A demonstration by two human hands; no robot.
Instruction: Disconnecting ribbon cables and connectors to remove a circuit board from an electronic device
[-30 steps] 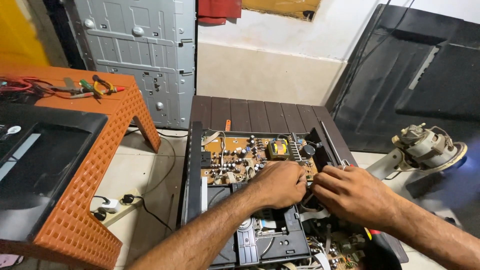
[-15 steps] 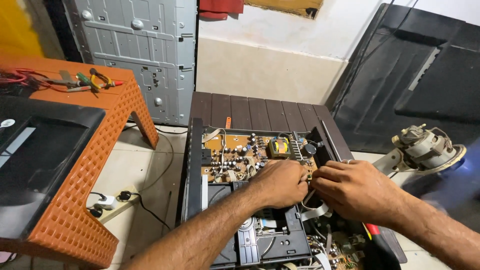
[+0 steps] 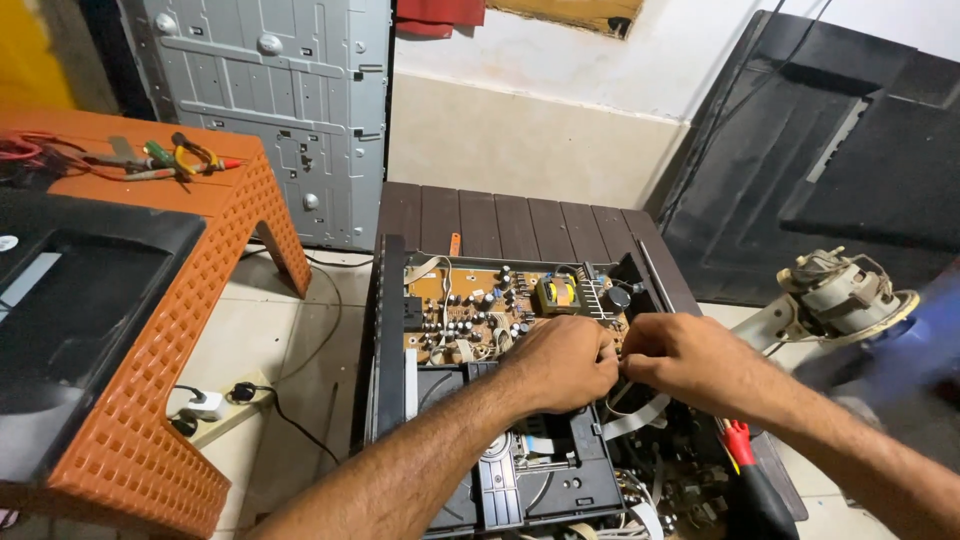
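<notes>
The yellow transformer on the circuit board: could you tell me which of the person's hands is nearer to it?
Left. The left hand sits just below the yellow transformer; the right hand lies farther off, below and to its right.

This looks like a small electronics repair workshop, perhaps set up in a home room. An opened player chassis (image 3: 520, 400) with a bare circuit board (image 3: 500, 305) sits on the tiled floor (image 3: 300, 340). Pliers and screwdrivers (image 3: 170, 158) lie on an orange plastic table (image 3: 200, 300), a stripped metal television back panel (image 3: 290, 100) leans against the wall, and a bare motor (image 3: 840, 295) stands nearby.
</notes>
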